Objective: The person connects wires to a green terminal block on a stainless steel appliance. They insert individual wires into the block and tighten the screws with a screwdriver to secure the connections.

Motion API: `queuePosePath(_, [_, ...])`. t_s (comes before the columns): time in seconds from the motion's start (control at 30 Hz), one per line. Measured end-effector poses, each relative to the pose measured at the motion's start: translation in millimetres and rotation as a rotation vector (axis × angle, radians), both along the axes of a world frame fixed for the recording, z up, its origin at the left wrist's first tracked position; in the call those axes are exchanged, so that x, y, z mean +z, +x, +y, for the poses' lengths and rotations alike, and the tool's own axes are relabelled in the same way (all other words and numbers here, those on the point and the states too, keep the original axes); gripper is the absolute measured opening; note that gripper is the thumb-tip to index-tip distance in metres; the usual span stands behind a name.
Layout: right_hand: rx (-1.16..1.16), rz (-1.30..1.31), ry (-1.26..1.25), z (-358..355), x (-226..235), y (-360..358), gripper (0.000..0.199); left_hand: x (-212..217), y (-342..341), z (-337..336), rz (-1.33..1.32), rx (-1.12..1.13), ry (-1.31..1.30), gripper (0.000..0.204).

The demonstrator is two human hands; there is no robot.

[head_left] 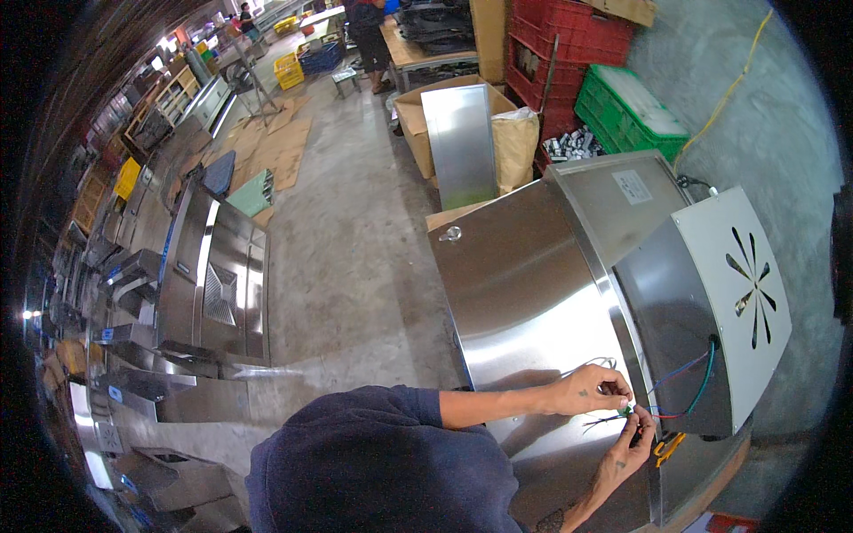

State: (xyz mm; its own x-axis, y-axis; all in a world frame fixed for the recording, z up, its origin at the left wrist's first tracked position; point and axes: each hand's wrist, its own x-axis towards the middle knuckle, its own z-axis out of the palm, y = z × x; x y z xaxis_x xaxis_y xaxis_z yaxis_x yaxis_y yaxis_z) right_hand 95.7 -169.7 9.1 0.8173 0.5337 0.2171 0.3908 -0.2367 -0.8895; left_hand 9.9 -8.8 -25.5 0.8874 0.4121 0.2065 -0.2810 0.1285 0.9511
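Observation:
Above the shiny steel panel [524, 311], my left hand [582, 391] and my right hand [625, 451] meet with their fingertips pinched together. Between them is a small white piece [633, 403] with a bit of green at it, perhaps a wire connector; the fingers partly cover it. Thin dark loose wire ends [604, 421] stick out to the left of the fingertips. Red, blue and green wires [711, 377] run from a hole in the grey metal housing [666, 284] toward my hands. Beside my right hand lies a tool with yellow-orange handles [669, 449].
A white plate with petal-shaped slots [755, 284] faces the housing's right side. Beyond the steel unit stand a leaning metal sheet [459, 147], a green crate [631, 111] and red crates [555, 35]. Steel hoods [213, 275] line the left floor. Another person [364, 35] stands far back.

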Motion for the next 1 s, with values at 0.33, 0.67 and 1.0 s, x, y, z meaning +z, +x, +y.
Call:
queuePosePath(0.33, [0.064, -0.209, -0.159, 4, 33, -7, 0.013, 14, -3, 2, 0.146, -0.108, -0.003, 0.028])
queuePosePath(0.67, [0.049, 0.316, -0.176, 11, -4, -8, 0.04, 18, -13, 12, 0.263, 0.02, -0.007, 0.026])
queuePosePath(1.0, [0.058, 1.023, 0.628, 17, -26, -31, 0.025, 17, -16, 9, 0.134, 0.161, 0.096, 0.014])
